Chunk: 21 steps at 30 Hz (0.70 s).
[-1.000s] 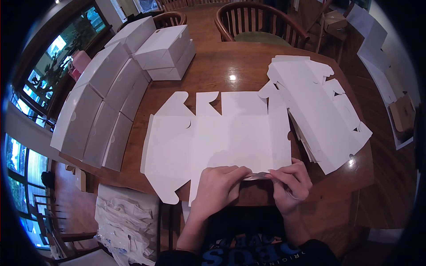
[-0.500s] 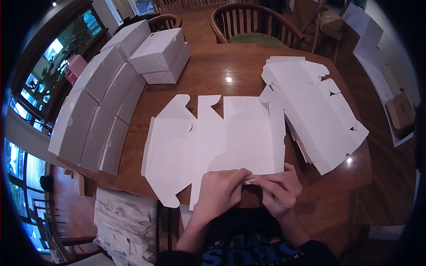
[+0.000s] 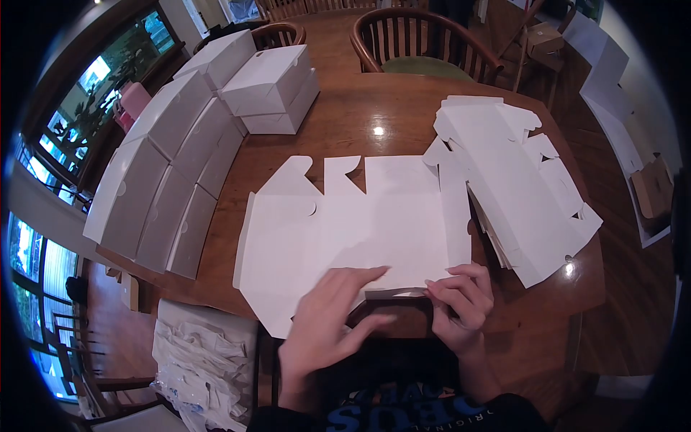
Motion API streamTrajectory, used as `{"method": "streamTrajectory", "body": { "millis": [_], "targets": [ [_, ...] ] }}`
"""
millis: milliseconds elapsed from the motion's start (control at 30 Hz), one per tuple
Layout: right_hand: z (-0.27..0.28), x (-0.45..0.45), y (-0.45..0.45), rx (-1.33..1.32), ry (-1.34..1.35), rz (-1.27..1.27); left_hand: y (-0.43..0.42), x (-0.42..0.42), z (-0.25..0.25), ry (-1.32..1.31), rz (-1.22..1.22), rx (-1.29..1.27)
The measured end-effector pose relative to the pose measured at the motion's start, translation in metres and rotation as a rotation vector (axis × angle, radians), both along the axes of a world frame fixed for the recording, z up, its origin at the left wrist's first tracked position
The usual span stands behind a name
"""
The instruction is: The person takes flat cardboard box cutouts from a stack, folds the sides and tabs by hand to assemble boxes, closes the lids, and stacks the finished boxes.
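Note:
A flat white cardboard box blank (image 3: 345, 223) with cut tabs lies unfolded on the table in front of me. Its near flap, between my hands, is bent up along the crease. My right hand (image 3: 462, 306) pinches the right end of that flap between thumb and curled fingers. Over the near left part of the blank, my left hand (image 3: 332, 320) is open, thumb and fingers spread apart and slightly blurred. It covers some of the near edge, so I cannot tell whether it touches the card.
A pile of flat white blanks (image 3: 515, 187) lies to the right on the wooden table (image 3: 353, 108). Folded white boxes (image 3: 155, 180) stand stacked along the left. Clear plastic bags (image 3: 201, 360) sit at the lower left. A wooden chair (image 3: 425, 50) stands at the far side.
My left hand has let go of the near flap, moved left and spread its fingers. My right hand stays at the flap's right end. The view has shifted slightly.

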State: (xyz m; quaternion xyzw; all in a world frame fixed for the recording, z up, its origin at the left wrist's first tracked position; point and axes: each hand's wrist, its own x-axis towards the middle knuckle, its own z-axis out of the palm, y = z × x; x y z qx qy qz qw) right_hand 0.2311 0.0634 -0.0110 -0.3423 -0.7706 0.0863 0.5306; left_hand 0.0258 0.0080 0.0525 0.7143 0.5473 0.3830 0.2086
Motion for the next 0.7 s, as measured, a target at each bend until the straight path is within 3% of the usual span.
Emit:
{"method": "streamTrajectory", "body": {
  "millis": [133,300,367,533,700],
  "targets": [
    [0.0,0.002,0.0,-0.011,-0.022,0.003,-0.031,-0.03,-0.003,0.284,-0.015,-0.105],
    [0.0,0.002,0.0,-0.012,-0.004,0.003,-0.057,-0.039,-0.018,0.276,0.176,-0.129],
    [-0.001,0.002,0.0,-0.017,-0.014,0.005,-0.064,-0.05,-0.027,0.464,0.191,-0.101],
    [-0.001,0.001,0.0,-0.016,-0.005,0.004,-0.062,-0.05,-0.023,0.451,0.127,-0.067],
    [0.0,0.0,0.0,0.005,-0.002,0.005,-0.05,-0.028,-0.009,0.585,0.298,0.166]
  ]
}}
